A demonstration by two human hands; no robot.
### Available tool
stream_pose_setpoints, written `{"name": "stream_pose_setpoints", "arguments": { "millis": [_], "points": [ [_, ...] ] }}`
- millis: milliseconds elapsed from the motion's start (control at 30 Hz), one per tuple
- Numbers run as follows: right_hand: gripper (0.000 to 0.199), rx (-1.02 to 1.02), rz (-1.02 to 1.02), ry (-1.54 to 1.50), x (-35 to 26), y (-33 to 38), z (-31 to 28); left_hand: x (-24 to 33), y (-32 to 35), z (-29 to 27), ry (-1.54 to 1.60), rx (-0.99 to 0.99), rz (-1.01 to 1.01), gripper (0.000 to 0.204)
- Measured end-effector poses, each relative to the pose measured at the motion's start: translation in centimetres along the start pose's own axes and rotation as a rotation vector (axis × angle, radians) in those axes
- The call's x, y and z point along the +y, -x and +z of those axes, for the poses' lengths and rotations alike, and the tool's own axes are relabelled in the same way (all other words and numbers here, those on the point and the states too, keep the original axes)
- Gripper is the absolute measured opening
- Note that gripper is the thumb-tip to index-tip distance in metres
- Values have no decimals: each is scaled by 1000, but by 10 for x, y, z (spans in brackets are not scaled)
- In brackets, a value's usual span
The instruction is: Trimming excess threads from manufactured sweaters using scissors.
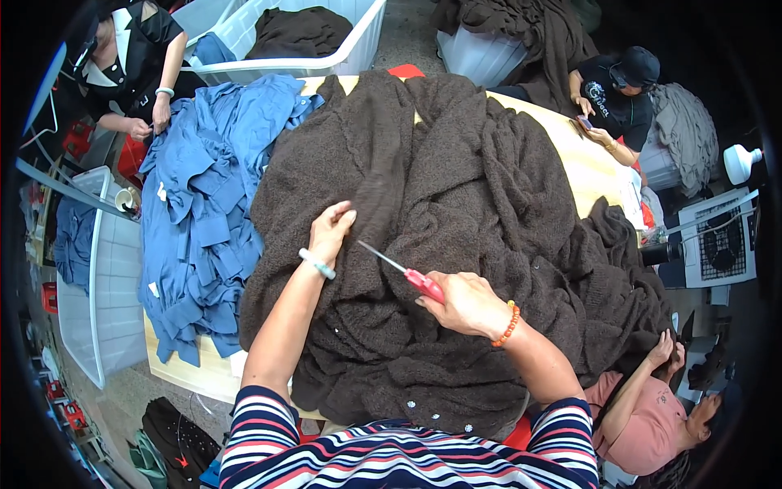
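Observation:
A large heap of dark brown knit fabric (456,187) covers the middle of the table in front of me. My left hand (331,231), a pale bangle on its wrist, is closed with thumb and fingers pinching the brown knit. A fold just beyond the fingertips looks smeared by motion. My right hand (466,303) is wrapped round a red-handled tool (423,285) with a thin pointed metal shaft. The shaft points up and left, its tip close to my left hand and over the knit. Whether the tip touches the fabric, I cannot tell.
Blue garments (204,187) are piled on the left of the wooden table (191,376). White plastic bins (371,37) stand behind and to the left. Other people work at the far left and lower right; one at the far right holds a phone (583,122).

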State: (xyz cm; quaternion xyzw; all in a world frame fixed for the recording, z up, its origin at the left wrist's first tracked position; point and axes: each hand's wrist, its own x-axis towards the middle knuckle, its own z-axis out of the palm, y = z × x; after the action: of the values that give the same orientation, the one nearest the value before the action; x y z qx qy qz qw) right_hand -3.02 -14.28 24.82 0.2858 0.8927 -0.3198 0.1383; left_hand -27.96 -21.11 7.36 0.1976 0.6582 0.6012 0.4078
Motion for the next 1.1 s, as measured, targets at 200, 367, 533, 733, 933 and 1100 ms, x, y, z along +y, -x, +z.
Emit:
{"name": "stream_pose_setpoints", "arguments": {
  "millis": [200,367,533,733,933,1100],
  "points": [
    [32,-79,-80,-13,-1,18,15,-21,48,-24,67,56,-20,34],
    [34,-69,-85,-61,-8,23,15,-11,67,-13,338,145,-59,29],
    [44,67,-9,-195,4,3,20,-16,121,24,303,76,12,33],
    [61,112,-121,-323,-11,-1,32,6,181,96,759,106,7,34],
    [37,47,-141,-265,-4,0,42,17,217,90,423,6,279,48],
    [22,109,-97,-722,8,26,23,-2,239,39,-97,372,381,61]
  ]
}}
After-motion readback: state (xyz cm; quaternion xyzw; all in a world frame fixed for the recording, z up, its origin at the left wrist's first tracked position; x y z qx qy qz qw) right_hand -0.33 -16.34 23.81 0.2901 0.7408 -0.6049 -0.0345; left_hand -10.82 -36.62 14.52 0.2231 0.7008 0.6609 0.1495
